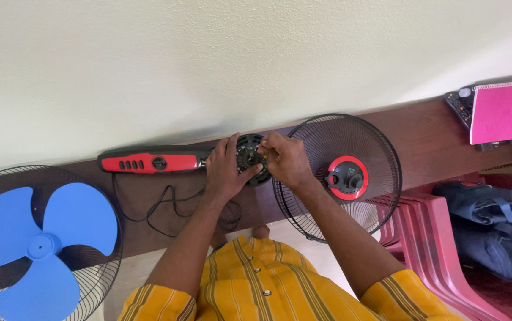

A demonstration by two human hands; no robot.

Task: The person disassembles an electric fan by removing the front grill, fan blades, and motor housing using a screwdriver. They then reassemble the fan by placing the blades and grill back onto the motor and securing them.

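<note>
A black fan motor (250,156) sits on the brown table (422,137) at the end of a red and black fan body (149,161). My left hand (225,171) wraps the motor's left side. At the motor's front, the fingers of my right hand (287,160) pinch something too small to make out. Both arms come up from my yellow striped shirt (256,285).
A black wire fan guard (380,178) with a red centre disc lies right of my hands. A blue fan blade (42,249) rests in another guard at the lower left. A black cord (167,208) loops on the table. Pink stacked chairs (434,238), a pink notebook (505,110) and dark cloth (487,232) are at the right.
</note>
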